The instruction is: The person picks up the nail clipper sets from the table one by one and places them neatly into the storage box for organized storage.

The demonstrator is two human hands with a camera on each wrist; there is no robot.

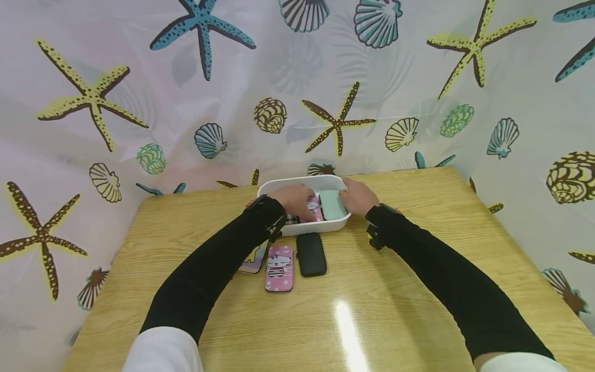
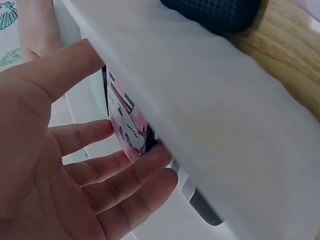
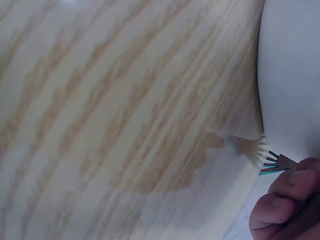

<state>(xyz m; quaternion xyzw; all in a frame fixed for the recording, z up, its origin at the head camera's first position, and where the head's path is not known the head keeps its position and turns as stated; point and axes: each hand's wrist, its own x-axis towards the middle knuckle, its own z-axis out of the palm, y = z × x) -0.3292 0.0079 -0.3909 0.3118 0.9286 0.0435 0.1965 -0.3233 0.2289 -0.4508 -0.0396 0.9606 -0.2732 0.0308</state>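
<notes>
A white plastic bin [image 1: 321,226] stands near the table's back edge. My left hand [image 1: 295,200] reaches into it, its fingers spread and fairly straight. In the left wrist view its fingertips touch a pink cartoon-print case [image 2: 127,125], with the thumb passing behind the bin's wall. At the bin's right end, my right hand [image 1: 359,197] grips the rim, fingers curled in the right wrist view. A mint-green case [image 1: 332,205] lies beside the pink one inside the bin. Part of a black-and-white checked item [image 1: 292,219] shows below my left hand.
On the table before the bin lie a black case [image 1: 311,254], a pink case with a cartoon animal [image 1: 279,268] and a purple case with a yellow figure [image 1: 254,258], partly hidden by my left sleeve. A patterned curtain [image 1: 260,67] hangs right behind the wooden table [image 1: 418,320].
</notes>
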